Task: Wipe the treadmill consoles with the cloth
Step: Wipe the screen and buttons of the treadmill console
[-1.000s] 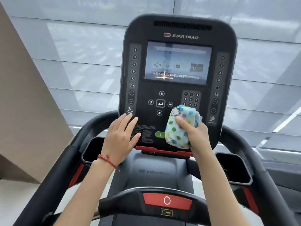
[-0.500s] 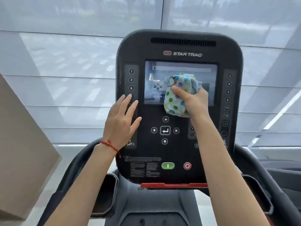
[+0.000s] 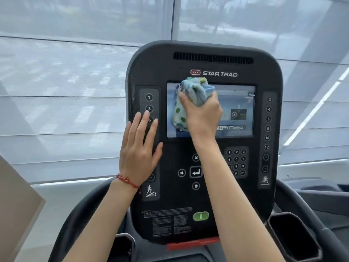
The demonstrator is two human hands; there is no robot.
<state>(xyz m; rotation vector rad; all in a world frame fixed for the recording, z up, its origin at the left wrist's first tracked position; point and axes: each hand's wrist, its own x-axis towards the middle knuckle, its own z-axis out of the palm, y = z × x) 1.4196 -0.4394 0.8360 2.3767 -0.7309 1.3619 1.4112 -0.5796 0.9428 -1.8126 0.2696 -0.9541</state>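
head view. the right hand [image 3: 203, 114] presses a bunched cloth [image 3: 188, 103] against the upper left part of the screen [image 3: 236, 110] of a black treadmill console [image 3: 205, 144]. its grip is closed around the cloth: the fingers [image 3: 186, 100] curl over the pale fabric, which is dotted green and blue and shows a blue edge at the top. the bundle rises above the grip to the screen's top border and hangs below the thumb side down the left part of the display. right of the grip the screen is uncovered and shows small icons too blurred to read. above the grip are the brand lettering "star trac" [image 3: 220, 74] and a slotted vent [image 3: 213, 58]. below the right wrist lie the arrow keys [image 3: 196, 172], with a numeric keypad [image 3: 236, 162] just to the right of the forearm and a green start button [image 3: 200, 216] lower down, beside the forearm. the left hand [image 3: 138, 148] lies flat and open on the console's left column of numbered buttons [image 3: 149, 103], fingers extended and together, holding nothing; its fingertips reach the key marked 6, left of and lower than the grip on the cloth. a red bracelet [image 3: 128, 181] circles the left wrist. a second column of even-numbered buttons [image 3: 267, 123] runs down the console's right edge, well apart from the grip. a red strip [image 3: 192, 243] edges the console's bottom, and a dark cup holder [image 3: 294, 237] sits at lower right. shaded windows [image 3: 75, 91] fill the background.
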